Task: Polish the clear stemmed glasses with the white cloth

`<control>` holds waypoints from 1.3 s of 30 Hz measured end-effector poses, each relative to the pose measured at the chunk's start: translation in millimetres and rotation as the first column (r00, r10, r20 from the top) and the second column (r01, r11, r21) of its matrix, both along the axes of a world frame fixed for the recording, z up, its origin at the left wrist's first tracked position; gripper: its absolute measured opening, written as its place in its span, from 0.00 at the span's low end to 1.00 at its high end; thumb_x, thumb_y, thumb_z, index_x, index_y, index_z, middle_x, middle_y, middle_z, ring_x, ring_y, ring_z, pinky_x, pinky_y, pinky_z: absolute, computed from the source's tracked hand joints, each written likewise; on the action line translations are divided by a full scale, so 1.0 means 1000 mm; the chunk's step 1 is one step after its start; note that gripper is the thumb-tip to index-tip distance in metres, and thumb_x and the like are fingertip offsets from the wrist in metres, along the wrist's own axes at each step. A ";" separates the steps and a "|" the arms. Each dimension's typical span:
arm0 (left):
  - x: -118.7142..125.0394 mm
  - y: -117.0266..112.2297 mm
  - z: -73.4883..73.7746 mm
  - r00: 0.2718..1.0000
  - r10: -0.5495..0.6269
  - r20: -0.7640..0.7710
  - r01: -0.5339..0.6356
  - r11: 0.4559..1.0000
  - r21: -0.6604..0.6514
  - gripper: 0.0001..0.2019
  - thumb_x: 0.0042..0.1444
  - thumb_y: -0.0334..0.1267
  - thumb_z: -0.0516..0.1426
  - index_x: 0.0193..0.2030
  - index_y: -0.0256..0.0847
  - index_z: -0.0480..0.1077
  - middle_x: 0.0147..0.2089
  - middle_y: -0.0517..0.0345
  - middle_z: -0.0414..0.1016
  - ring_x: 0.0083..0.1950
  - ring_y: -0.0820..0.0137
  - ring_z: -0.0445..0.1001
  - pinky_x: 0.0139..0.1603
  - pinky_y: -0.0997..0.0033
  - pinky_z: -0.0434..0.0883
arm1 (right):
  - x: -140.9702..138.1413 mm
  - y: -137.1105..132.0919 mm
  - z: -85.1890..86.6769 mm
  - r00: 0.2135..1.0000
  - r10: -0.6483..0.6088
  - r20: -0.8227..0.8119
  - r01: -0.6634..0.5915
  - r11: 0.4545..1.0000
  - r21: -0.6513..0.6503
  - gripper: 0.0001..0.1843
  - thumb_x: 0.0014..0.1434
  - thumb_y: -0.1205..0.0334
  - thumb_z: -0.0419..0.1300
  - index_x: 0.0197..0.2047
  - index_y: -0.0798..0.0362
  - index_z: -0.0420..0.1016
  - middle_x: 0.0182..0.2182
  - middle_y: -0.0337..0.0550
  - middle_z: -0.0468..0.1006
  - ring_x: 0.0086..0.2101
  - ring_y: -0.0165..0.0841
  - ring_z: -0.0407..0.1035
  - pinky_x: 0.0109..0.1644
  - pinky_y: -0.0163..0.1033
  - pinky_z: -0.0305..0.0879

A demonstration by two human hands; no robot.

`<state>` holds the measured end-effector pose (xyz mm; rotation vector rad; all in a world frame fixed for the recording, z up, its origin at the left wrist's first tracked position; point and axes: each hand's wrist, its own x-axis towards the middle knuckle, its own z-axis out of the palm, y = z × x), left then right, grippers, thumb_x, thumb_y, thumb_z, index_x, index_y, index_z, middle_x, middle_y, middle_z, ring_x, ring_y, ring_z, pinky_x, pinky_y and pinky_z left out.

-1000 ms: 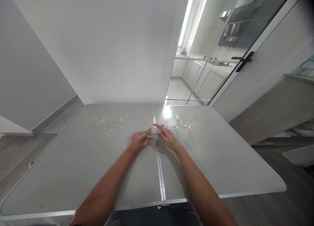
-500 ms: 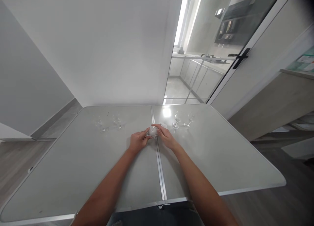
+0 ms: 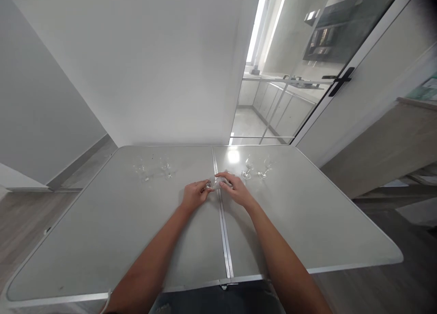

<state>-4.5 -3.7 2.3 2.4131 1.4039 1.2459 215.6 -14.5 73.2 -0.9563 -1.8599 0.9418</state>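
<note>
Over the table's middle seam I hold a small clear stemmed glass [image 3: 213,183], tilted onto its side. My left hand [image 3: 195,196] pinches its left end, near the stem and foot, between thumb and fingers. My right hand [image 3: 238,191] curves its thumb and fingers around the bowl end, hiding part of it. Just beyond my right hand, a clear stemmed glass [image 3: 247,170] stands upright, with a similar glass [image 3: 264,170] to its right. On the left half of the table are a glass [image 3: 166,169] and another glass [image 3: 139,169], both faint against the surface.
The pale table [image 3: 112,232] has a metal-edged seam [image 3: 223,241] running down its middle. A white wall [image 3: 177,77] rises behind it. At the back right is a glazed door with a black handle [image 3: 341,81]; shelving [image 3: 392,136] stands at the right.
My right hand has shifted slightly to the right and its fingers have moved on the glass bowl. My left hand keeps its pinch. The camera view has shifted a little.
</note>
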 end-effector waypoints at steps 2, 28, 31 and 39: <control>0.000 0.001 0.000 0.999 -0.018 0.037 0.019 1.000 -0.022 0.16 0.62 0.49 0.61 0.49 0.40 0.79 0.30 0.56 0.80 0.30 0.70 0.75 0.35 0.73 0.68 | 0.004 0.000 0.003 0.996 -0.067 -0.056 0.068 0.998 0.018 0.19 0.63 0.50 0.62 0.54 0.48 0.76 0.44 0.43 0.77 0.41 0.39 0.70 0.50 0.45 0.66; -0.004 -0.002 0.014 0.488 -0.199 0.850 0.812 0.460 -0.359 0.28 0.55 0.61 0.63 0.41 0.31 0.77 0.20 0.59 0.69 0.16 0.80 0.57 0.19 0.77 0.53 | -0.020 -0.003 -0.020 0.690 -0.172 -0.703 -0.103 0.938 -0.330 0.39 0.49 0.58 0.72 0.60 0.36 0.60 0.32 0.33 0.73 0.24 0.29 0.64 0.24 0.32 0.61; -0.004 -0.004 0.016 0.501 -0.215 0.838 0.827 0.405 -0.390 0.29 0.54 0.61 0.64 0.42 0.31 0.77 0.20 0.58 0.70 0.16 0.79 0.57 0.18 0.77 0.54 | -0.024 -0.005 -0.019 0.736 -0.175 -0.654 -0.047 0.951 -0.307 0.41 0.42 0.54 0.77 0.57 0.39 0.63 0.34 0.35 0.74 0.29 0.31 0.67 0.29 0.35 0.65; -0.003 -0.004 0.018 0.505 -0.259 0.824 0.848 0.328 -0.416 0.29 0.54 0.62 0.63 0.39 0.31 0.78 0.20 0.58 0.69 0.16 0.80 0.56 0.18 0.76 0.54 | -0.036 -0.012 -0.020 0.800 0.001 -0.600 -0.226 0.927 -0.300 0.39 0.41 0.32 0.72 0.48 0.48 0.69 0.40 0.46 0.74 0.37 0.39 0.70 0.39 0.42 0.71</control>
